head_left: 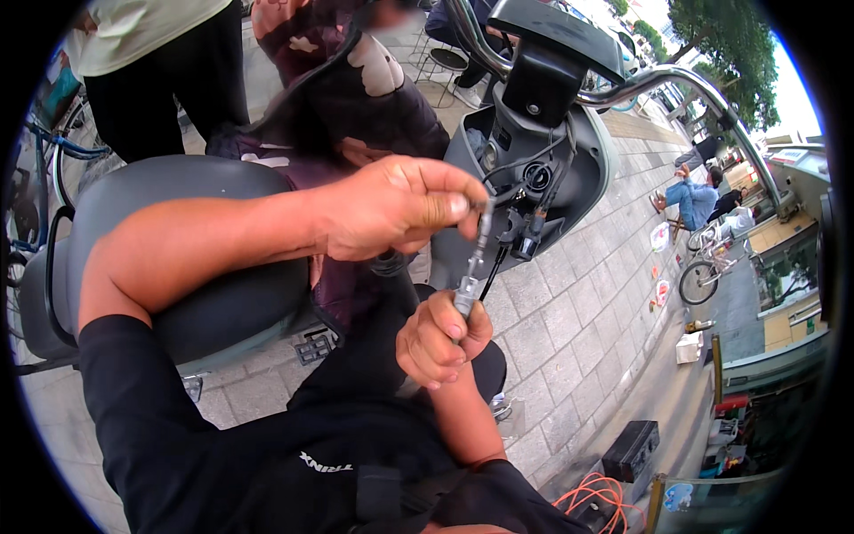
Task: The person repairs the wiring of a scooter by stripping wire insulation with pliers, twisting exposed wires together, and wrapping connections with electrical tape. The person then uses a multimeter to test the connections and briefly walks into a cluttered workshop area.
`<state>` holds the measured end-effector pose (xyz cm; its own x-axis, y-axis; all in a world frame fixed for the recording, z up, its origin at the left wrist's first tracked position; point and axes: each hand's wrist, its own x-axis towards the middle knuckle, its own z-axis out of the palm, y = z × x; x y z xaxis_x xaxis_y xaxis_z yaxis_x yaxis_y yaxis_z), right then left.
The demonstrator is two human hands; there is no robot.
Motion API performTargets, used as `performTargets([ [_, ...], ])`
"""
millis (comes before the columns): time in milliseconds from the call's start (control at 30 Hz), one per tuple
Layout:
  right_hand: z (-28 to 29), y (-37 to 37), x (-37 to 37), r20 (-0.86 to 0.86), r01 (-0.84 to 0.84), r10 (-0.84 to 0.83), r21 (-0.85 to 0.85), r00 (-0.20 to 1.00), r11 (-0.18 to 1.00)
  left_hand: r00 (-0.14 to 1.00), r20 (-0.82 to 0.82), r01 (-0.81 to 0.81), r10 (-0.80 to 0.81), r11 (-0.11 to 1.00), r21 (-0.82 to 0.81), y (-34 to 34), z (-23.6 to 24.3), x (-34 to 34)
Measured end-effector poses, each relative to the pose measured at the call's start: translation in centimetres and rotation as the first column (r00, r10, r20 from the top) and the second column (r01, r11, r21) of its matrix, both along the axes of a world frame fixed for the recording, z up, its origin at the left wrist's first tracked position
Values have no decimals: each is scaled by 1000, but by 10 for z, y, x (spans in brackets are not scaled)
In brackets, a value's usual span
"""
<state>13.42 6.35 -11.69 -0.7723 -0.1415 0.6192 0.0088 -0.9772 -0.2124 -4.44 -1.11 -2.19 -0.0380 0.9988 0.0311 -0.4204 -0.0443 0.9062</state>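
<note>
My left hand (391, 209) reaches across from the left, with thumb and forefinger pinched on the upper end of a slim, stepped silver metal part (479, 254). Below it, my right hand (445, 338) is closed round the thicker lower end of the same part. Its exact kind does not show. Just beyond my hands is the grey front panel of a scooter (583, 191). A round black socket (537, 176) sits in that panel, amid dark cables. From the panel hangs a black cylindrical connector (531, 236), to the right of the metal part.
The scooter's dark seat (178, 258) lies under my left forearm. Chrome handlebars (685, 76) curve overhead. A person in a dark patterned jacket (356, 98) is close by at the far side, and another in black trousers (165, 102) stands behind. Orange cable (600, 498) and a black case (632, 449) lie lower right.
</note>
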Motion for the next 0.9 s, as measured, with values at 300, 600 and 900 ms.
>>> performTargets([
  [300, 30, 48, 44, 191, 449, -531, 348, 826, 823, 998, 55, -6, 9, 998, -55, 2, -8, -6],
  [600, 29, 14, 56, -34, 531, -999, 847, 34, -10, 999, 38, -25, 34, 977, -210, -4, -16, 9],
  [900, 37, 30, 13, 151, 738, -979, 643, 140, 205, 999, -43, 16, -31, 949, -316, -9, -12, 28],
])
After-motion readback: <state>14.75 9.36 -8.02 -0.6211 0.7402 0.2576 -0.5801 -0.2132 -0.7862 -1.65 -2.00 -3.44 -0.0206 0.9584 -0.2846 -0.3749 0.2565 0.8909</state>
